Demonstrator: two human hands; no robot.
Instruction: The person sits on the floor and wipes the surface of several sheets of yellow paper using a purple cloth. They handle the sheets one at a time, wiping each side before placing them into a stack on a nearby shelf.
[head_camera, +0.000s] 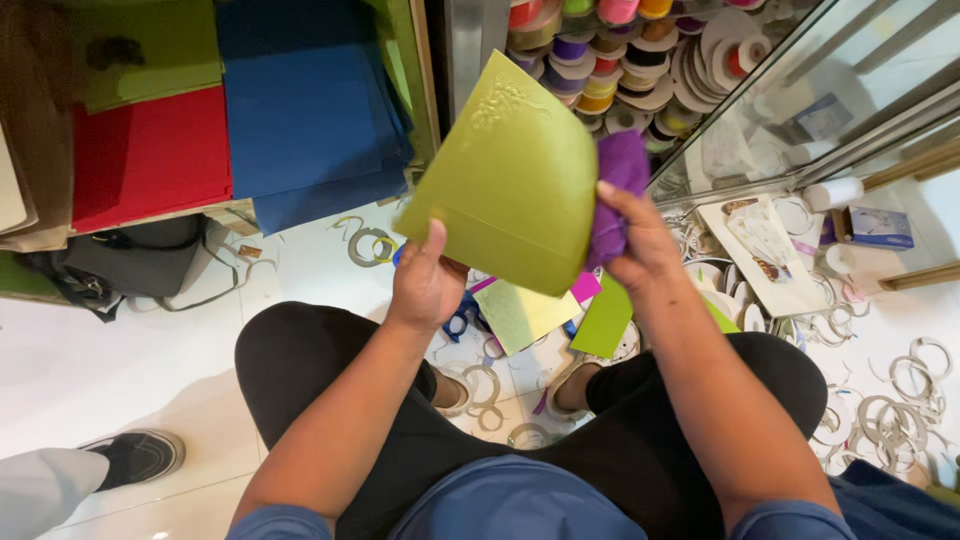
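A: Left hand (428, 285) grips the lower edge of the green embossed card (510, 180), thumb on its face, raised above the knees.

B: And the right hand (640, 240)?

A: Clenched on a purple cloth (620, 195), pressed against the card's right edge.

B: Containers?

A: The glass case (800, 110) to the right holds stacked ribbon spools (620, 60) in many colours. The shelf (225, 210) to the left carries blue sheets (300, 110) and red sheets (150, 155). Paper rings (900, 400) litter the floor.
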